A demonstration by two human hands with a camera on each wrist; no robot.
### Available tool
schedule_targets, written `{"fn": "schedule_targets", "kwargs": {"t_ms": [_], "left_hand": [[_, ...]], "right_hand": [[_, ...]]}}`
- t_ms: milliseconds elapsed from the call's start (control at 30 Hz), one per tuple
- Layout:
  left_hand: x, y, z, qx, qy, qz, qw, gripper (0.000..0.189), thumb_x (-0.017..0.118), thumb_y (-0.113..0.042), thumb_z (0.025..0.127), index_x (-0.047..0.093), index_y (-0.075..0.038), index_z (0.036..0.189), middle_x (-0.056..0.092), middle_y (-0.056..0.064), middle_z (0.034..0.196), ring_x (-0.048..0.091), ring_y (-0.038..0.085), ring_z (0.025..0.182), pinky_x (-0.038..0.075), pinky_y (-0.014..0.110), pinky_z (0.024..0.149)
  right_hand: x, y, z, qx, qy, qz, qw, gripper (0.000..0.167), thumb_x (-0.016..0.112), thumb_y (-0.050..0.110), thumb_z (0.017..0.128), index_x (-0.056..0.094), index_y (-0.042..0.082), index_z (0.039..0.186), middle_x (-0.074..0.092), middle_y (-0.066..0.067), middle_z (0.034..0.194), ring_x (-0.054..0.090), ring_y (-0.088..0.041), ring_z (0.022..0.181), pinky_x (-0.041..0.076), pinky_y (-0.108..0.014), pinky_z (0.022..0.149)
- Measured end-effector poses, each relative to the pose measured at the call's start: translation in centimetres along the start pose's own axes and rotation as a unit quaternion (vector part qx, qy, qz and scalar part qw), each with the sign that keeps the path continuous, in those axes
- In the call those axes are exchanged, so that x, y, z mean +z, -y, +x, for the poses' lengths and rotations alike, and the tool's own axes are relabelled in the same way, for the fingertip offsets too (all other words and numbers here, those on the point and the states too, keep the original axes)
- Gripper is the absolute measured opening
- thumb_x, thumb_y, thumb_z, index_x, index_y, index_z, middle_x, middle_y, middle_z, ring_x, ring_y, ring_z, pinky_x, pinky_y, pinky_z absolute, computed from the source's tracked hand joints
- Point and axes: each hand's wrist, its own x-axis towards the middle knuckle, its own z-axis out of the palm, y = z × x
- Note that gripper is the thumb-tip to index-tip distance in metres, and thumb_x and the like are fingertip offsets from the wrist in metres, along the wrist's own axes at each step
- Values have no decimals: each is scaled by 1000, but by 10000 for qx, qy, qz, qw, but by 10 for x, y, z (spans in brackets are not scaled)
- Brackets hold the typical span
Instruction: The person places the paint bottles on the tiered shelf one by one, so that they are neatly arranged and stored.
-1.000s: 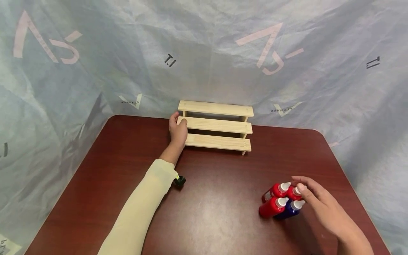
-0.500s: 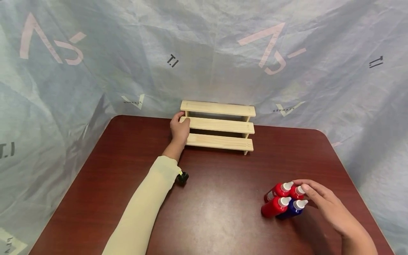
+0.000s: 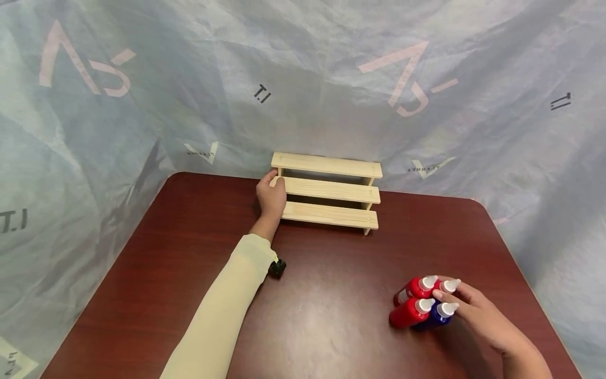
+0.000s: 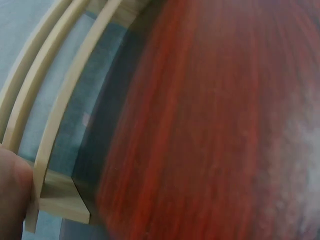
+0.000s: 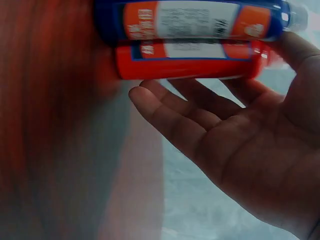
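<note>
A pale three-tier wooden display rack (image 3: 331,188) stands at the back of the table. My left hand (image 3: 271,199) grips its left end, thumb on the middle tier. In the left wrist view that hand (image 4: 12,195) shows at the lower left beside the slats. At the right, my right hand (image 3: 483,316) holds the rear-right red squeeze bottle (image 5: 190,69), thumb on the near side, fingers behind it. A blue bottle (image 3: 428,322) and two more red bottles, one in front (image 3: 404,314) and one behind (image 3: 415,287), stand upright tightly beside it, all with white nozzle caps.
The dark red tabletop (image 3: 331,295) has rounded far corners. A grey-blue printed sheet (image 3: 312,105) hangs around the back and sides, close behind the rack. A small black device (image 3: 278,268) sits at the left cuff.
My right hand has moved left and closed in, with the thumb now between the rear red and blue bottles. My left hand stays on the rack; the head view has shifted slightly.
</note>
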Motion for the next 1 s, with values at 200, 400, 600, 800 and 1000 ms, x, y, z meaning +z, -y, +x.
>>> {"fn": "schedule_targets", "kwargs": {"t_ms": [200, 400, 600, 800, 1000], "left_hand": [[1, 7, -4, 180, 173, 144, 9996, 45, 53, -13, 103, 61, -8, 147, 59, 13, 154, 25, 3, 42, 30, 22, 47], [-2, 8, -3, 223, 175, 216, 9994, 45, 53, -14, 104, 61, -9, 148, 58, 10, 155, 26, 4, 42, 31, 23, 48], [-1, 6, 0, 260, 343, 233, 9988, 45, 52, -16, 106, 57, -10, 150, 53, 10, 159, 28, 6, 44, 34, 25, 51], [0, 6, -1, 196, 317, 377, 9986, 45, 51, -17, 106, 57, -13, 150, 50, 9, 161, 31, 15, 50, 39, 31, 61], [1, 6, -3, 289, 166, 453, 9984, 43, 51, -16, 104, 59, -10, 146, 49, 10, 159, 59, 23, 118, 48, 41, 103]], "right_hand": [[-1, -7, 6, 595, 441, 280, 9969, 56, 40, 27, 114, 37, -14, 153, 65, 7, 129, 62, 7, 107, 56, -19, 88], [-3, -8, 12, 411, 243, 520, 9975, 37, 40, 23, 114, 57, 4, 141, 68, 23, 113, 65, 5, 104, 58, -20, 85], [-2, -11, 14, 421, -78, 708, 9966, 31, 37, 26, 115, 65, 28, 129, 70, 23, 111, 68, 3, 102, 59, -21, 82], [-4, -7, 14, 835, -166, 331, 9958, 58, 33, 36, 116, 46, -10, 148, 67, 12, 119, 65, 4, 102, 59, -24, 82], [-10, -4, 21, 219, 195, 854, 9959, 43, 32, 30, 117, 62, 12, 142, 74, 17, 116, 73, -6, 103, 62, -26, 85]]}}
